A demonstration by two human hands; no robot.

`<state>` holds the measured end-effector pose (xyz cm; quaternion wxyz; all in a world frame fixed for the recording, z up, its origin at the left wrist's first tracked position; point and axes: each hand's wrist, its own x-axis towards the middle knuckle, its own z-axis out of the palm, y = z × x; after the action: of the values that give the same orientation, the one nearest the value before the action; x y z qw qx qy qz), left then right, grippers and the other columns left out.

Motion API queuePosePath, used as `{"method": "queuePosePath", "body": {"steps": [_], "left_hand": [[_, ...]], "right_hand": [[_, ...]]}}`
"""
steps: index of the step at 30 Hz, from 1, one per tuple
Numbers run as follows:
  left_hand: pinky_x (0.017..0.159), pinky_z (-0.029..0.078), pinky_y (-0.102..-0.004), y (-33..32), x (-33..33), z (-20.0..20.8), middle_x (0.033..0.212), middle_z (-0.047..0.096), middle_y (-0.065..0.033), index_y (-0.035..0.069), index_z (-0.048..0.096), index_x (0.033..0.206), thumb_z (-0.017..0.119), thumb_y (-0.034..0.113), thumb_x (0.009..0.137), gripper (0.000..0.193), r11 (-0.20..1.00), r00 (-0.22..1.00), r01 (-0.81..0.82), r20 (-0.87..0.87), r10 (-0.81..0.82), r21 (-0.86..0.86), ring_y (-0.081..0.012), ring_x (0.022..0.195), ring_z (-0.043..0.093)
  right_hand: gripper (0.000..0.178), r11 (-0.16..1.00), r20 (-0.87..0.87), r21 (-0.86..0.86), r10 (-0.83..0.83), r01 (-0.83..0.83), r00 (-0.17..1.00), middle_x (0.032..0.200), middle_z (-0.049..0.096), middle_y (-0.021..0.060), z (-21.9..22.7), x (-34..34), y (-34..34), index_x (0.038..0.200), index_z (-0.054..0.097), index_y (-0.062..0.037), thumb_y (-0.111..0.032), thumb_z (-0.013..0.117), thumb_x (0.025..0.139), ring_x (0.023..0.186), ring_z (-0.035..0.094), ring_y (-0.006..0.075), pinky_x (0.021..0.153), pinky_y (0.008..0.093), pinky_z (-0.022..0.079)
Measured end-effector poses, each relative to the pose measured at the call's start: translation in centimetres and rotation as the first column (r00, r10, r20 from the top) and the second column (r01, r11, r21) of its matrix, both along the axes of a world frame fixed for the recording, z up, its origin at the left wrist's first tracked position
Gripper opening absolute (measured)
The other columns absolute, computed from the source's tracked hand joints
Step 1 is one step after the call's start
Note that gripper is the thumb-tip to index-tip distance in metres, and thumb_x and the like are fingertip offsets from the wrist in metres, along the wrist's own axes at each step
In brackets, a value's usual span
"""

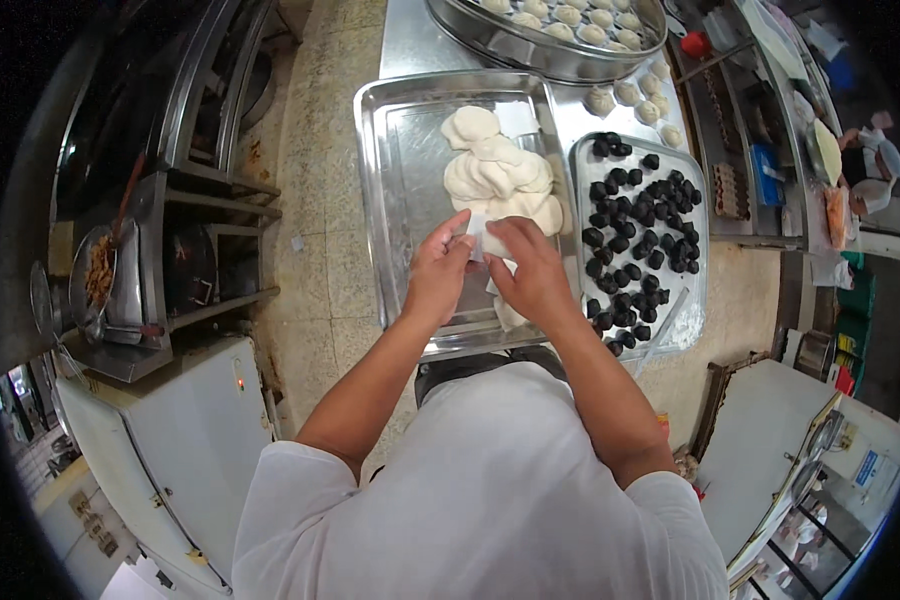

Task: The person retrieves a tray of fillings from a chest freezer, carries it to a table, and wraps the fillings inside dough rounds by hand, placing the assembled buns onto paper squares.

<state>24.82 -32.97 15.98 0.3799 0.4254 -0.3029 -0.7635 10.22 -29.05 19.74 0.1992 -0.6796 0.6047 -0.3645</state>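
Firmly pinch the small dough piece at frame centre between left hand and right hand, both gripping; work over steel tray, clear of dough mound.

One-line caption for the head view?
Both hands, left and right, pinch a dough piece over a steel tray.

The person's left hand and right hand pinch a small piece of dough over a steel tray, just below a dough heap. Dark filling balls fill the tray beside it.
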Motion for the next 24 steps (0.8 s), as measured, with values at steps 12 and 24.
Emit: {"method": "queuePosePath", "body": {"steps": [12, 24], "left_hand": [[0.097, 0.041, -0.0307, -0.1, 2.7, -5.1, 0.129, 0.052, -0.0134, 0.005, 0.032, 0.145, 0.048, 0.01, 0.095, 0.053, 0.999, 0.992, -0.044, 0.116, 0.045, -0.013, -0.0178, 0.111, 0.052], [0.098, 0.041, -0.0328, -0.2, 3.1, -5.5, 0.13, 0.049, -0.0136, 0.005, 0.035, 0.142, 0.047, 0.016, 0.097, 0.048, 0.984, 0.991, -0.127, -0.032, 0.132, 0.123, -0.0192, 0.113, 0.05]], "right_hand": [[0.046, 0.935, -0.022, 0.355, 0.003, 0.005, 1.0, 0.105, 0.056, 0.0183, -5.6, 0.9, -0.9, 0.118, 0.056, -0.002, -0.005, 0.068, 0.074, 0.093, 0.059, 0.0361, 0.079, 0.0418, 0.05], [0.047, 0.959, -0.061, 0.282, 0.016, 0.002, 0.998, 0.112, 0.054, 0.0186, -4.9, 2.2, -1.6, 0.119, 0.056, -0.0043, -0.008, 0.07, 0.075, 0.102, 0.055, 0.0392, 0.088, 0.0454, 0.046]]}}
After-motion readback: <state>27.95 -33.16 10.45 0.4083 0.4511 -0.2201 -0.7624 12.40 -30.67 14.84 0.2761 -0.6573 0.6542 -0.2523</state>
